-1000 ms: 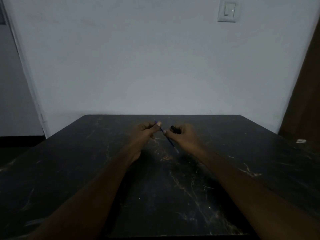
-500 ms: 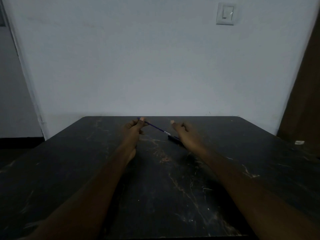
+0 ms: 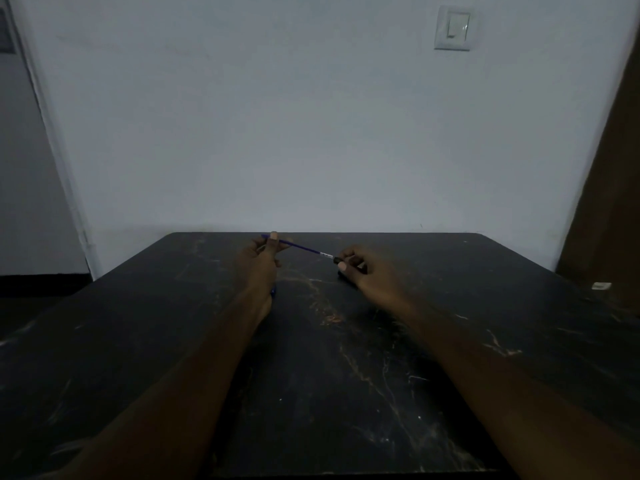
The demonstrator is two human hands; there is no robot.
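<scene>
- Head view: left hand (image 3: 261, 263) is raised over the far middle of the table (image 3: 346, 375); thumb and fingertips pinch a thin blue rod (image 3: 304, 248) near its left end
- The rod is in the air, clear of the table, slanting down from the left hand towards the right hand (image 3: 369, 273); its short pale right end meets a dark piece (image 3: 336, 261); whether it sits inside cannot be told
- The right hand's fingers are curled round the dark piece, thumb pressed on it; only the piece's left end shows past the fingers
- Both forearms reach forward across the dark veined top, hands near each other but apart
- A small blue bit (image 3: 273, 291) shows by the left wrist; too small to identify
- Behind: pale wall (image 3: 311, 133) with a switch (image 3: 453, 27); small white thing (image 3: 601, 286) off the table's right side; brown door (image 3: 609, 202) at right
</scene>
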